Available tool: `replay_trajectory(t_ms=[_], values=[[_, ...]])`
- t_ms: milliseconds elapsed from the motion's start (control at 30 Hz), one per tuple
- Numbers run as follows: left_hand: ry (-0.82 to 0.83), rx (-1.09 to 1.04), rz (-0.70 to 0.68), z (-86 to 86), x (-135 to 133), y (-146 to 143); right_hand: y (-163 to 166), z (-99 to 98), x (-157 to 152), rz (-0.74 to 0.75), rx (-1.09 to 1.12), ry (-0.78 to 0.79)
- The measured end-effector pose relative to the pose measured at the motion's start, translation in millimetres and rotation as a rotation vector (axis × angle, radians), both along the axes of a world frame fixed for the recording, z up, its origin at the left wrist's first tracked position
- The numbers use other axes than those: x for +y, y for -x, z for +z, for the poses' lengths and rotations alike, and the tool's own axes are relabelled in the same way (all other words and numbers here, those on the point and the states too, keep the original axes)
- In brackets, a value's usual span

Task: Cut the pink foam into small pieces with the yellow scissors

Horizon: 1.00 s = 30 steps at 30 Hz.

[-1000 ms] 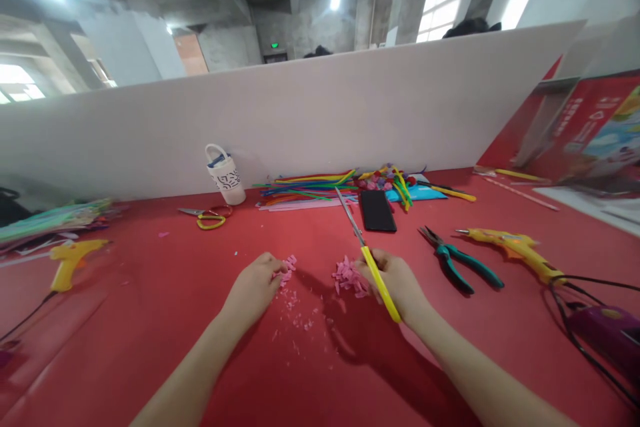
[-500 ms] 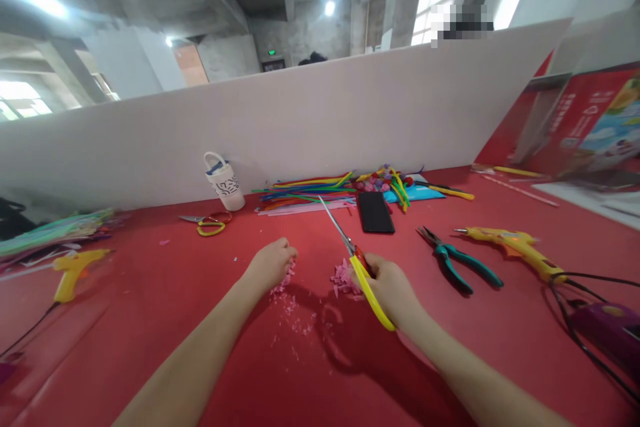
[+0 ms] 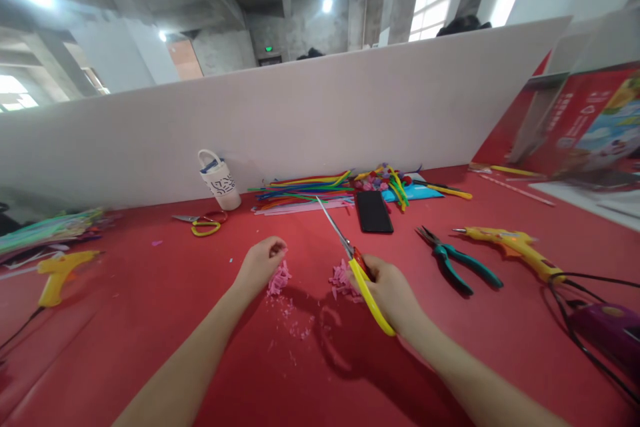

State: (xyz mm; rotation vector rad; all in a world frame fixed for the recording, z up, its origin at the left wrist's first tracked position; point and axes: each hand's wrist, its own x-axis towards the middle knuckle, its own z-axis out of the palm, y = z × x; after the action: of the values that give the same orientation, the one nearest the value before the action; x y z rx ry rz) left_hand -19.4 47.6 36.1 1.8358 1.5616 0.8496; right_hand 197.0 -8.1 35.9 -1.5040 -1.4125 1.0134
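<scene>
My right hand (image 3: 390, 290) grips a pair of scissors (image 3: 371, 297) with yellow and red handles. The blades point up and to the left, and look nearly closed. Beside that hand lies a small heap of pink clippings (image 3: 341, 279), partly hidden by the fingers. My left hand (image 3: 260, 264) is closed, fingertips pinched just above another pink pile (image 3: 279, 279). Whatever is between those fingers, if anything, is too small to make out. Fine pink scraps (image 3: 295, 327) are scattered on the red table (image 3: 270, 380) between my forearms.
Pipe cleaners (image 3: 300, 191), a black phone (image 3: 374, 212) and a white cup (image 3: 221, 183) stand along the white partition (image 3: 300, 120). Other scissors (image 3: 205, 225) lie left. Green-handled pliers (image 3: 450, 260) and a yellow glue gun (image 3: 515, 243) lie right; another glue gun (image 3: 63, 273) is far left.
My left hand has moved slightly up and left, uncovering more of the pink pile below it. My right hand and the scissors have hardly moved. The view has shifted slightly.
</scene>
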Motion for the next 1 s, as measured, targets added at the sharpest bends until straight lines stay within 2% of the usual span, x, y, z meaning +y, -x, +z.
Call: replay_trajectory(t_ms=[200, 267, 300, 367, 533, 667, 867, 1000], values=[[0.243, -0.400, -0.042, 2.2, -61.9, -21.8, 13.3, 3.4, -13.8, 0.158, 0.130, 0.084], [0.487, -0.774, -0.017, 1.9, -80.7, -31.9, 18.5, 0.0, -20.0, 0.232, 0.163, 0.114], [0.552, -0.878, -0.005, 1.7, -87.5, -36.1, 20.9, -2.0, -23.1, 0.266, 0.175, 0.129], [0.604, -0.953, 0.009, 1.6, -96.0, -42.1, 24.5, -5.5, -28.3, 0.325, 0.200, 0.153], [0.560, -0.860, -0.047, 2.1, -98.1, -46.4, 25.7, -7.8, -34.3, 0.373, 0.229, 0.127], [0.539, -0.765, -0.042, 0.3, -97.4, -48.7, 24.6, -5.1, -35.0, 0.384, 0.218, 0.121], [0.484, -0.751, -0.035, -9.0, -97.7, -51.5, 28.3, -1.7, -36.8, 0.309, 0.110, 0.077], [0.424, -0.654, -0.049, -10.8, -97.8, -51.4, 27.9, -5.8, -36.7, 0.299, 0.080, 0.013]])
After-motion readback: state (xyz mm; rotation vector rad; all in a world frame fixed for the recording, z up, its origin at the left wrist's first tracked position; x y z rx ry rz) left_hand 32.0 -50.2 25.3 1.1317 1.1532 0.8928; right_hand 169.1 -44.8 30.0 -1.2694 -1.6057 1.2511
